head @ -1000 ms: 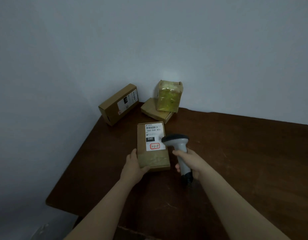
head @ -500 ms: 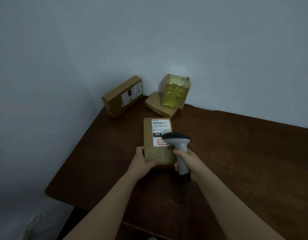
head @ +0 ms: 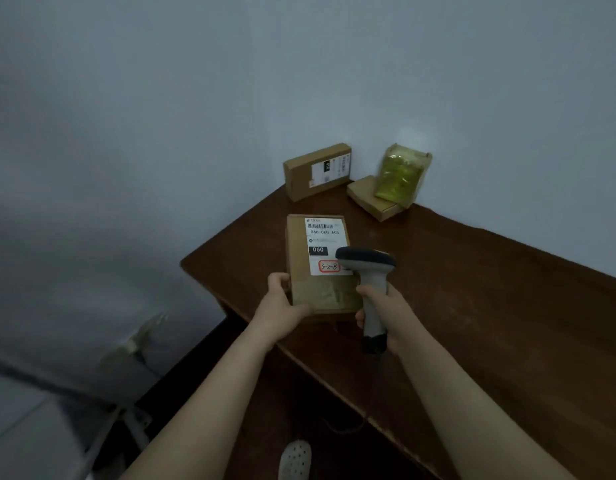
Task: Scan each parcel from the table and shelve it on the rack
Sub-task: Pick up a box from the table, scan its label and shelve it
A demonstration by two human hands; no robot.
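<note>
The left hand (head: pixel 282 303) grips the near left corner of the box (head: pixel 299 258), with the fingers curled along its left side and the thumb over the near edge. The right hand (head: pixel 386 306) is wrapped round the handle of the scanner (head: pixel 367 261), fingers closed tight on it. The scanner's head sits just above the lower right corner of the label (head: pixel 323 237).

The box lies label up over the left end of the table (head: pixel 490 306). I cannot tell whether it rests on the wood or is lifted off it. The barcode at the top of the label is in plain sight, ahead of the scanner head.

Judging by this, the scan of this box is under way or just finished, and shelving it comes next. No rack is in view, so how many parcels are already shelved cannot be told.

Three parcels wait at the back of the table, well apart from the hands:
- a leaning box (head: pixel 317 169), propped against the wall (head: pixel 299 81);
- a flat box (head: pixel 365 197);
- a yellow-green bag (head: pixel 401 176), standing on the flat box.

Each of these has yet to be scanned and shelved, so most of the job seems to remain.
</note>
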